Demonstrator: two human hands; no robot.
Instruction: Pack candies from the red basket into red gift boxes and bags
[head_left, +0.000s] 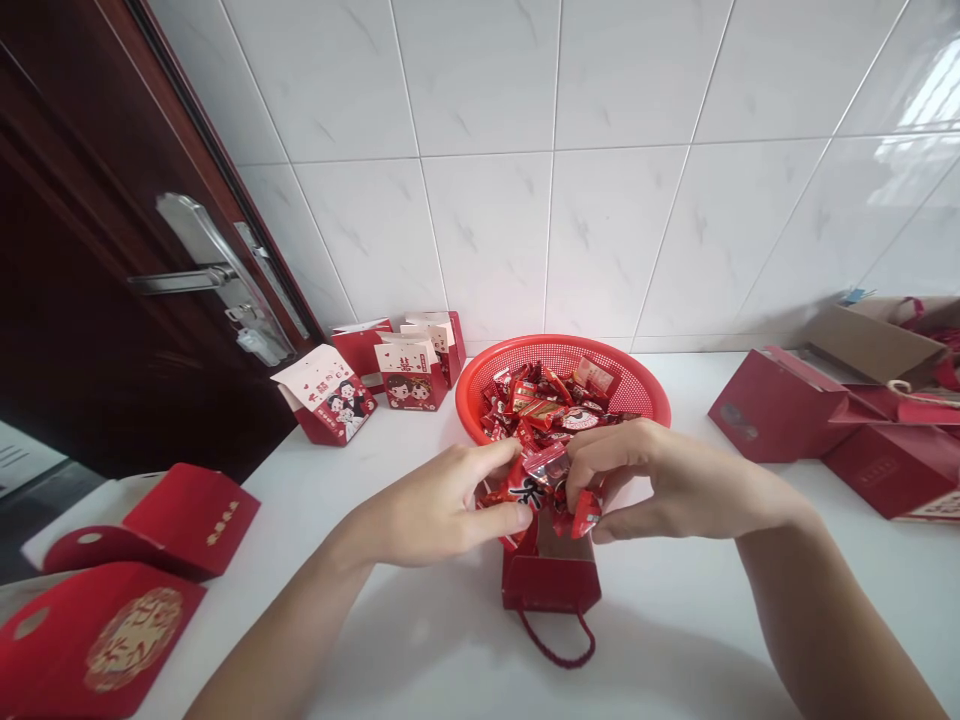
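Note:
Wrapped candies (525,488) are gripped between the thumb and fingers of my left hand (450,505). My right hand (649,480) pinches a small red-wrapped candy (587,513) just beside them. Below both hands stands a small dark red box (551,585) with its top open and a rope handle looped toward me; the hands partly cover its opening. Right behind the hands, a red perforated basket (645,385) holds a heap of assorted candies (555,405).
Several small printed boxes (411,375) stand by the tiled wall at back left. Larger red boxes (112,640) lie at the left edge. More red boxes (780,405) and an open carton (874,335) are at right. A dark door (90,250) borders the white table (420,640).

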